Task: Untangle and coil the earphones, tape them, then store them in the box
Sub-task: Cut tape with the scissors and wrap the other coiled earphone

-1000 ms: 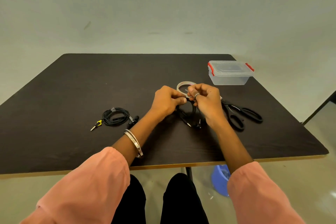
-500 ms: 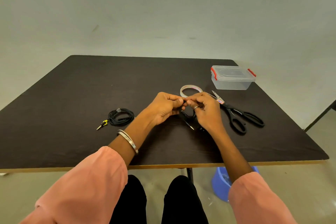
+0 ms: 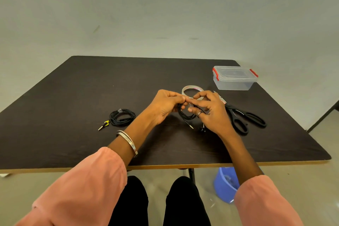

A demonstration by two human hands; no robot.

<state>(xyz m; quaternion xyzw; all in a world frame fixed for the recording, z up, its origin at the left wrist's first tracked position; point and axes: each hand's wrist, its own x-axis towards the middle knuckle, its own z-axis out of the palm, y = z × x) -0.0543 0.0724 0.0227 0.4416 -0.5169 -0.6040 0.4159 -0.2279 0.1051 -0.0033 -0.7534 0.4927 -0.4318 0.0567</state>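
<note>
The dark counter (image 3: 73,106) spreads in front of me, and I sit at its near edge with my pink sleeves reaching over it. At its far right corner stands the clear box (image 3: 233,79), lid on, with red clasps at both ends. Nearer, to the right of my hands, lie the black-handled scissors (image 3: 244,119), their blades pointing toward the roll of tape (image 3: 191,90), which lies flat just behind my fingertips.

My left hand (image 3: 163,106) and my right hand (image 3: 212,113) meet over the middle of the counter. Between them hangs the coil of black earphones (image 3: 184,114): its upper part is pinched in my grip, left thumb and fingers closed on it from one side, right fingertips closed on it from the other, where a small piece of clear tape seems to sit, though it is too small to be sure. The rest of the loop hangs below my fingers, with the plug (image 3: 190,126) trailing down toward the counter and an earbud (image 3: 202,129) showing under my right palm.

Well to the left lies a second coiled cable (image 3: 122,117) with a yellow-trimmed plug, untouched. A bangle (image 3: 128,141) sits on my left wrist and a ring (image 3: 199,114) on a right finger.
</note>
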